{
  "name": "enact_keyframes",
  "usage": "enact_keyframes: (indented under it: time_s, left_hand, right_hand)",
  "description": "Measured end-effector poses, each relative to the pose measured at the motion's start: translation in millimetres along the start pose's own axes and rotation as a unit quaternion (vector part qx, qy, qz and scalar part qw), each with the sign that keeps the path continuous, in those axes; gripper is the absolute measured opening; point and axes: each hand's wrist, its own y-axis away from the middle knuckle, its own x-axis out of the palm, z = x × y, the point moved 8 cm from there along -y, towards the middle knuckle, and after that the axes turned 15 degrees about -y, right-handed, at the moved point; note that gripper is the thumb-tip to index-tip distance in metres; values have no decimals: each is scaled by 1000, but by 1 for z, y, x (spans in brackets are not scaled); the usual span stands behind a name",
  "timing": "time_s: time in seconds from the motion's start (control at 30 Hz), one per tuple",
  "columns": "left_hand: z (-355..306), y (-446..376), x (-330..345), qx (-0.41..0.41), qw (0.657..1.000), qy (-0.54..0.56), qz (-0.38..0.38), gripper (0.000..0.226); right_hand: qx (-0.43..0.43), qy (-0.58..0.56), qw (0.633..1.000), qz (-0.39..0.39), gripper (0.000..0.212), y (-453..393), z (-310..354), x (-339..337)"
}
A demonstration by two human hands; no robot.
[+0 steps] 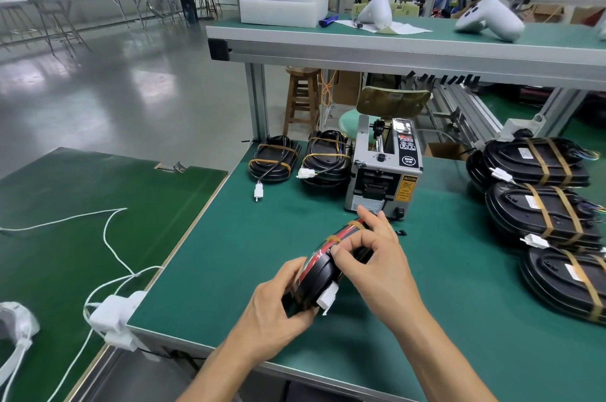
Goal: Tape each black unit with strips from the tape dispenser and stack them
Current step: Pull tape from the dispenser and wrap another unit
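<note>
A black unit (323,273) with a red face stands on edge above the green table (229,254), a white connector (328,298) hanging at its near end. My left hand (275,303) grips its near end from below. My right hand (373,254) lies over its top edge, fingers curled, thumb and forefinger pinching at a brown tape strip. The grey tape dispenser (383,172) stands just beyond. Stacks of taped black units (541,214) sit at the right.
Two more black units with brown tape, one (273,159) beside the other (328,157), lie left of the dispenser. A white cable and adapter (114,313) cross the left table edge. A raised shelf (393,41) spans above the back.
</note>
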Motion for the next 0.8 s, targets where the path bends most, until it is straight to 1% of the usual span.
enact_keyframes:
  time_s: [0.2,0.37,0.57,0.7,0.8]
  left_hand:
    - [1,0,1,0,1000,-3,6,72]
    - [-1,0,0,3,1000,0,5,72]
    - [-3,0,0,5,1000,-5,1,70]
    - [-2,0,0,1,1000,-5,2,68]
    - [-3,0,-1,5,1000,-1,1,69]
  right_hand:
    - [-3,20,1000,1,16,0,-2,0]
    - [-5,21,1000,-2,17,0,-2,-1]
    - [-11,9,1000,-10,17,2,-2,-2]
    - [-15,-4,1000,-8,22,2,0,-2]
    - [-7,-11,1000,-12,19,2,-1,-3]
